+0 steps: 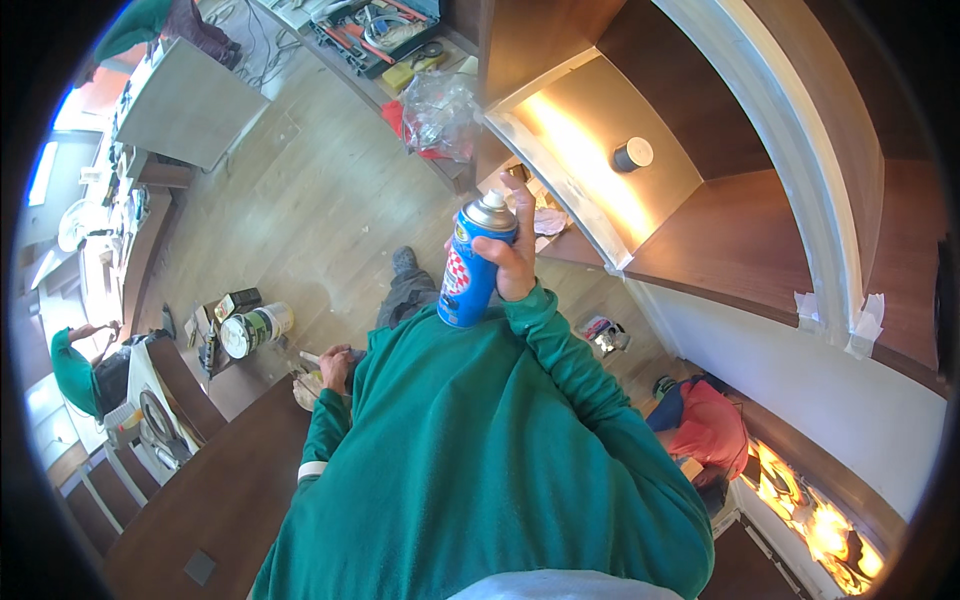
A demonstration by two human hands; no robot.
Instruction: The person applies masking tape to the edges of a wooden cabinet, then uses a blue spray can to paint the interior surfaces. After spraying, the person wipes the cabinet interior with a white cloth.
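Note:
My right hand [514, 245] is wrapped round a blue spray can [468, 265] with a red and white checked patch. The can stands upright in front of my chest, and its white nozzle [494, 198] shows at the top. One finger is raised beside the nozzle rather than lying on it. Lower on the left, my left hand [334, 370] is partly closed next to the edge of a brown wooden surface [230, 480]. A crumpled tan thing [305, 392] lies by its fingers; what that hand grips is too small to make out.
At right stands a wooden shelf unit [700, 230] with a lit niche and taped curved trim. A toolbox [385, 30] and clear plastic bag [440, 115] lie on a bench ahead. A bucket [245, 333] is on the floor. Co-workers [75, 375], [705, 425] are at both sides.

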